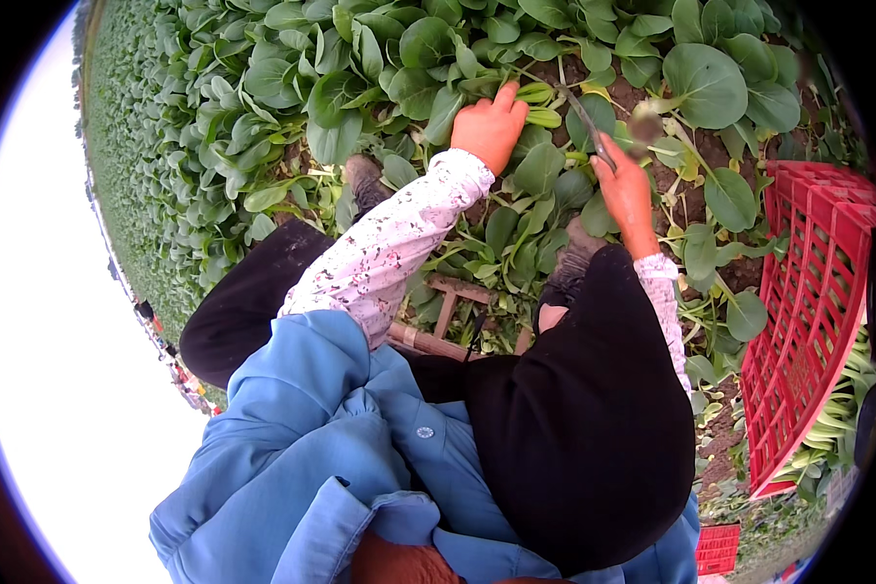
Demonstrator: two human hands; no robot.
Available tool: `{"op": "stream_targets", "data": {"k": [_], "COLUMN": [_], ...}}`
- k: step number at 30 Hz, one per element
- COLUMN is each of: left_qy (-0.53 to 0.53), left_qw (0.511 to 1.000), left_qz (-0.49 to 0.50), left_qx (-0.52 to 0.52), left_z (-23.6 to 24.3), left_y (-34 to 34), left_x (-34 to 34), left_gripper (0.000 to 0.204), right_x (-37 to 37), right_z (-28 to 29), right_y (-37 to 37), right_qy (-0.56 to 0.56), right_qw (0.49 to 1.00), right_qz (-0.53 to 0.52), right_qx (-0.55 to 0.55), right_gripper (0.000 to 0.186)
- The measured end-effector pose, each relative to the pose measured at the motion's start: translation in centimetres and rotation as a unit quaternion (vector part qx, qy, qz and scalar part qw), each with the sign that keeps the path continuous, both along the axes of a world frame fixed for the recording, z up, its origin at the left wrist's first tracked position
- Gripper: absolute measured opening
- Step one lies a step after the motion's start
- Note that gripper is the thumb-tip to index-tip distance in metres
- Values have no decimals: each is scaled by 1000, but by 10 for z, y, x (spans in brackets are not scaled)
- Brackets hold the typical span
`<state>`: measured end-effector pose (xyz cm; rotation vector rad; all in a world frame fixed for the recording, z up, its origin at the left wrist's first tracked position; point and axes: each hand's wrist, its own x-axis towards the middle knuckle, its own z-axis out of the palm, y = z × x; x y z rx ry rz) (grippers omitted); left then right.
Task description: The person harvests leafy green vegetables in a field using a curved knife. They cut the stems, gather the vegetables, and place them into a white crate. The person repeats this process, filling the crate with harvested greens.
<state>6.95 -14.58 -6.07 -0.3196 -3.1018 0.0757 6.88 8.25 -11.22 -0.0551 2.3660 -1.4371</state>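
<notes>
My left hand (pixel 492 128), in an orange glove, is closed on a leafy bok choy plant (pixel 540 94) whose pale green stalks show just beyond the fingers. My right hand (pixel 627 200), gloved in orange too, grips a sickle (pixel 586 121) by its handle. The thin, dark curved blade points up and left toward those stalks, low among the leaves. Whether its tip touches the plant, I cannot tell. Dense bok choy leaves surround both hands, hiding part of my left fingers.
A red plastic crate (pixel 816 292) stands tilted at the right, with cut bok choy (pixel 832 428) beside its lower edge. Another red crate (pixel 717 548) sits at the lower right. Between my legs is a wooden stool (pixel 446 313). Rows of greens (pixel 165 127) stretch away on the left.
</notes>
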Motion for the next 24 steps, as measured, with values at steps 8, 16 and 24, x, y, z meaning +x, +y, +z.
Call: {"op": "stream_targets", "data": {"k": [8,16,24], "left_qy": [-69,-51,-25], "left_qw": [994,996,999], "left_qz": [41,32,12], "left_qx": [-76,-63,-39], "left_z": [3,-5,-3], "left_y": [7,6,6], "left_x": [-15,-4,-2], "left_gripper": [38,38,21], "right_x": [-25,-23,-24], "right_z": [-14,5,18], "right_y": [-7,-13,-14], "right_qy": [193,53,121], "right_qw": [969,965,949], "right_qz": [122,129,181], "right_qx": [99,224,229], "right_gripper": [29,25,31]}}
